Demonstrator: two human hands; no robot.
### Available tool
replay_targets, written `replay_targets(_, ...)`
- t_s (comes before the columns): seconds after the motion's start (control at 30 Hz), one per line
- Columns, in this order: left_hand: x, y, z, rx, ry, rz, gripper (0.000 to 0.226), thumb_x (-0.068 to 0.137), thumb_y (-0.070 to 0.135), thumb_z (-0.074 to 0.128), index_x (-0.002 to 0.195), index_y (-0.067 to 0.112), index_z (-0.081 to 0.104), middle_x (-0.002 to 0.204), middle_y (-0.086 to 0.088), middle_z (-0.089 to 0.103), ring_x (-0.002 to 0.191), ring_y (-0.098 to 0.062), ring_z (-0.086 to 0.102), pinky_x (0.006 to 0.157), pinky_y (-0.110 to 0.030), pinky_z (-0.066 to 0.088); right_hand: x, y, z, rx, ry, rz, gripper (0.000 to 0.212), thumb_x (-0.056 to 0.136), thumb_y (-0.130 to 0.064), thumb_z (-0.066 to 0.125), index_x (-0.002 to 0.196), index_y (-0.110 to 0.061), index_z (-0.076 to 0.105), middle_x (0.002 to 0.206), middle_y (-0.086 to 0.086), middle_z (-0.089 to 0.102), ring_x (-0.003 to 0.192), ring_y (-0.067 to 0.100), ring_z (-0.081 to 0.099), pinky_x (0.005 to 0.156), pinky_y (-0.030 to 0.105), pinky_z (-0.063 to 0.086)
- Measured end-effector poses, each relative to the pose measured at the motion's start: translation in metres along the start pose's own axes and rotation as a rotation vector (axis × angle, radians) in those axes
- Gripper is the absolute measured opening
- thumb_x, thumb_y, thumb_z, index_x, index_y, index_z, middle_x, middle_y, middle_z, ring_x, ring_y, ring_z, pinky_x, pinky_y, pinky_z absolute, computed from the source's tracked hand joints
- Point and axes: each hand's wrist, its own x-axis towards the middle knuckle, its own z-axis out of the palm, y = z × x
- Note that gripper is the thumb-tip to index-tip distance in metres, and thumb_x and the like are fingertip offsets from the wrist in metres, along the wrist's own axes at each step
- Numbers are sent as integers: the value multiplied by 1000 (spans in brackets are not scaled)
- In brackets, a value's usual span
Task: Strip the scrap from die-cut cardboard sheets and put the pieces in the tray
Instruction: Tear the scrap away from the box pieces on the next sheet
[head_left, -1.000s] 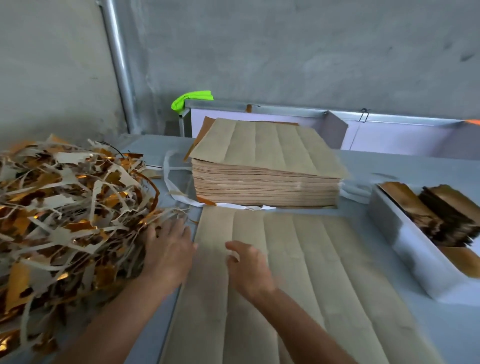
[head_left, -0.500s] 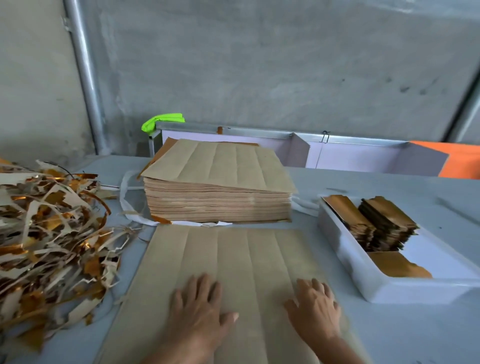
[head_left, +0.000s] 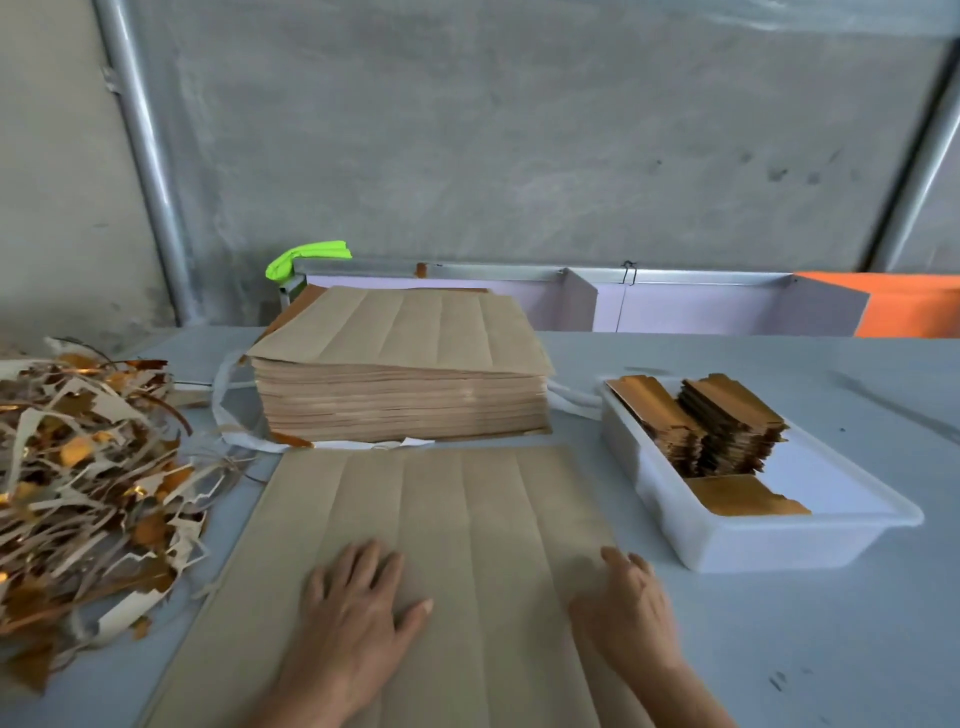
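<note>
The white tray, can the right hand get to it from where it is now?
Probably yes: the right hand lies on the sheet's right edge, and only bare table separates it from the tray.

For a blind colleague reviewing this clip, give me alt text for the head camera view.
A person's left hand and right hand lie flat on a brown die-cut cardboard sheet on a grey table. Behind it stands a stack of sheets; a scrap pile sits left, and a white tray of stripped pieces right.
</note>
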Motion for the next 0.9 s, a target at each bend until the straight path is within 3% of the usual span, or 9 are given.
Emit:
replay_targets(0.03,1,0,3,25,-6,-15,85,76,65,8,133,22,54,144,-5,45,135,-22,40,105,-48,33,0,3,-1,50,-2,8,52,87,-24,58,135,-13,41,131,9,48,127,24,41,96,26,34)
replay_targets(0.1,3,-3,11,17,38,-27,91,71,67,-4,145,29,33,155,2,24,143,-16,17,112,-39,18,-3,7,-3,140,-3,30,52,86,-17,59,136,-10,44,131,11,50,125,26,44,96,28,36)
replay_targets(0.27,5,-6,16,45,91,-11,103,61,66,-16,145,31,31,155,4,24,143,-16,17,110,-37,19,-2,14,-11,355,19,81,46,84,-12,61,129,-11,54,120,7,60,100,21,56,79,25,42)
replay_targets(0.37,6,-6,16,30,67,-19,103,61,66,-16,145,30,30,156,3,23,143,-17,16,110,-38,18,-1,17,-18,491,48,48,19,81,-6,60,90,-21,68,86,1,64,81,25,60,71,32,48)
replay_targets(0.43,6,-5,16,36,58,-22,104,60,67,-17,146,30,29,156,3,21,143,-16,15,111,-38,17,-2,18,-26,580,75,61,31,77,2,59,61,-24,65,62,-5,57,63,20,57,58,30,48)
replay_targets(0.5,5,-6,16,38,58,-23,104,61,67,-18,146,30,28,156,3,21,143,-16,15,111,-38,16,-2,21,-31,707,78,127,22,78,7,59,76,-12,70,73,4,63,69,16,61,63,29,54)
replay_targets(0.6,5,-6,17,42,76,-19,104,61,66,-16,146,29,31,155,2,24,143,-17,17,110,-38,17,0,28,-36,840,24,199,32,84,11,56,111,-3,64,100,6,65,88,17,61,71,19,44)
replay_targets(0.73,4,-5,14,20,74,-12,103,62,67,-13,144,27,36,154,1,27,142,-18,19,110,-39,19,-2,37,-42,946,-28,254,28,87,11,55,108,-4,64,108,11,65,104,25,60,91,31,47)
replay_targets(0.9,3,-5,12,35,50,-19,105,60,67,-16,145,28,31,156,2,21,143,-16,15,111,-38,17,-9,46,-42,863,-43,247,33,86,10,57,117,0,60,108,11,63,104,25,58,91,33,45)
